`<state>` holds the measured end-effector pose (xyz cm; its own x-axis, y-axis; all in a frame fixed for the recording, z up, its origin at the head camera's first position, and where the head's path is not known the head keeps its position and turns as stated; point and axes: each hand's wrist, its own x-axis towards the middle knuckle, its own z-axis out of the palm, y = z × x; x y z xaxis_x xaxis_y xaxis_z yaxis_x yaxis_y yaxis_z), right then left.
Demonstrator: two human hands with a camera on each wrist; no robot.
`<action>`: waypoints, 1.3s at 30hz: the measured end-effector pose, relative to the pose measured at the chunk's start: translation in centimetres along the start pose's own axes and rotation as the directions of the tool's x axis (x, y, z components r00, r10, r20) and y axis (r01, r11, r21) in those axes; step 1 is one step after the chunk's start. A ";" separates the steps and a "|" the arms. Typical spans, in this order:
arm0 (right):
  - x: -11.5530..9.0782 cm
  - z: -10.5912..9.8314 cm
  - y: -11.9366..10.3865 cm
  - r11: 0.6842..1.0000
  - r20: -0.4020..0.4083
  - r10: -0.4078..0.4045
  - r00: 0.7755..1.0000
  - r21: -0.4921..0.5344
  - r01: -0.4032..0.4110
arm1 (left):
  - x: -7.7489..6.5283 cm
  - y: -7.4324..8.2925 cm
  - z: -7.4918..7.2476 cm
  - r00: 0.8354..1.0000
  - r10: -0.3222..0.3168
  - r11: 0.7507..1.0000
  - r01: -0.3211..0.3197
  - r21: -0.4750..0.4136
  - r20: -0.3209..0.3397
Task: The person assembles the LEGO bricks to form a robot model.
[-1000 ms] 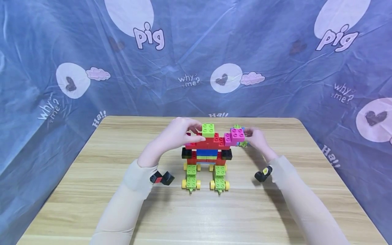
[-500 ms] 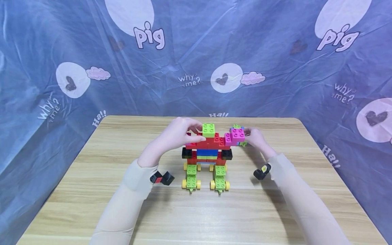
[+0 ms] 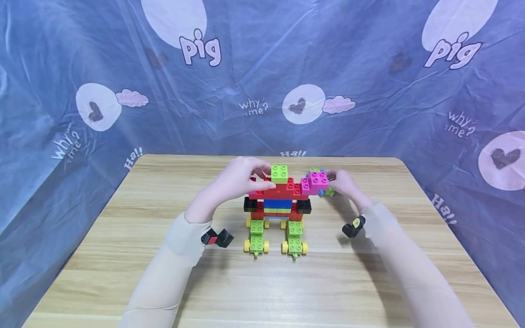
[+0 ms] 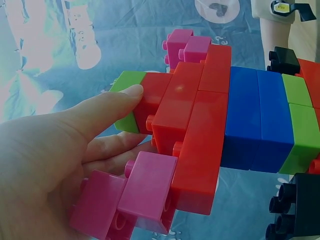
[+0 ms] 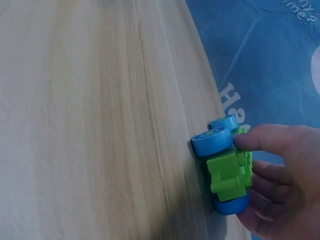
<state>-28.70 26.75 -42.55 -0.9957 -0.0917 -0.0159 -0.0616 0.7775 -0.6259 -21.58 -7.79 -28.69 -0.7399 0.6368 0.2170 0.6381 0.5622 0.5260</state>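
A tall figure of toy building bricks (image 3: 278, 190) stands on the table in the head view. Its legs rest on lime wheeled bases (image 3: 294, 244) with yellow wheels. Near the top, my left hand (image 3: 239, 180) pinches the red brick (image 4: 152, 100) below the lime top brick (image 3: 279, 173). The thumb lies in front, the other fingers partly hidden behind. Behind the pink bricks (image 3: 317, 180) on the figure's right side, my right hand (image 3: 344, 184) grips a green wheeled base (image 5: 228, 172) with blue wheels. In the right wrist view, its wheels are close to the tabletop; contact is unclear.
The wooden table (image 3: 123, 255) ends at a back edge against a blue printed cloth (image 3: 229, 127). Black bricks (image 3: 303, 206) stick out from both sides of the figure. A small black device (image 3: 217, 238) sits at each wrist.
The blue-wheeled base has turned and shifted slightly behind the pink bricks, with more of its wheels now showing. My right hand moved a little with it; the left hand and brick figure stayed put.
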 end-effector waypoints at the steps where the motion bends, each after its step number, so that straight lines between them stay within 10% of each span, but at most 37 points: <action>1: 0.0 -0.1 0.0 1.000 0.006 -0.009 1.000 -0.003 0.009 | 0.0 0.0 0.0 1.000 0.000 1.000 0.000 -0.001 0.000; 22: 0.4 -0.6 1.0 0.989 0.095 -0.144 0.985 -0.007 0.146 | 0.0 -0.2 0.2 1.000 -0.003 1.000 0.003 -0.006 0.001; 39: -0.6 0.3 1.1 0.997 0.089 -0.078 0.993 0.031 0.076 | 0.0 0.0 0.0 1.000 -0.003 1.000 0.003 -0.007 0.005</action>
<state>-28.14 27.46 -43.50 -0.9775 -0.2076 -0.0365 -0.1348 0.7487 -0.6491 -21.59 -7.76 -28.72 -0.7407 0.6378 0.2113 0.6345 0.5606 0.5320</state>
